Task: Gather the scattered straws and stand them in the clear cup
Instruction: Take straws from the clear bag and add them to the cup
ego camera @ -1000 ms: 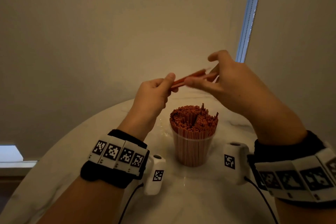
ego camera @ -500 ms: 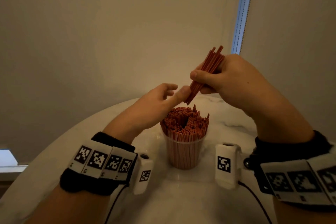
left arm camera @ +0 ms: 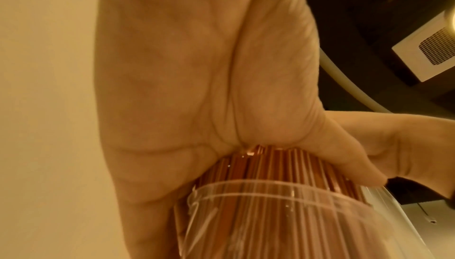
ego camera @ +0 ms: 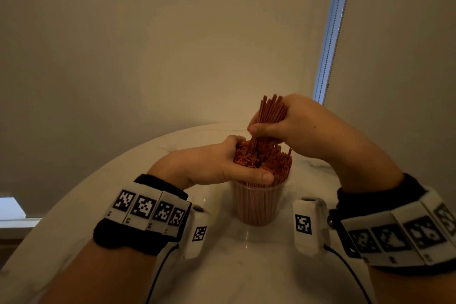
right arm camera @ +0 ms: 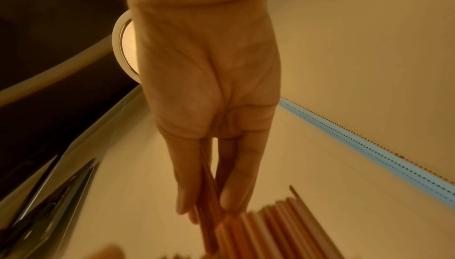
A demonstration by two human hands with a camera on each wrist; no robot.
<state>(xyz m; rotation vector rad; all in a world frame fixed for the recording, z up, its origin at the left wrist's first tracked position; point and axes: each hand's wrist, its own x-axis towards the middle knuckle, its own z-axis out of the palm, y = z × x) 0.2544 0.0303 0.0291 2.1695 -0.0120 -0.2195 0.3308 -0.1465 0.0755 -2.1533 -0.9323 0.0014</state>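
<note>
Lowered since a moment ago, my right hand [ego camera: 293, 126] pinches a straw bundle [ego camera: 270, 112], its lower ends hidden, probably among the packed straws [ego camera: 269, 163]. My left hand [ego camera: 217, 164] wraps those above the clear cup [ego camera: 256, 205].

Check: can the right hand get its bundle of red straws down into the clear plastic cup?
Probably yes. The right hand holds its bundle of red straws over the packed clear plastic cup, while the left hand spreads the standing straws.
</note>
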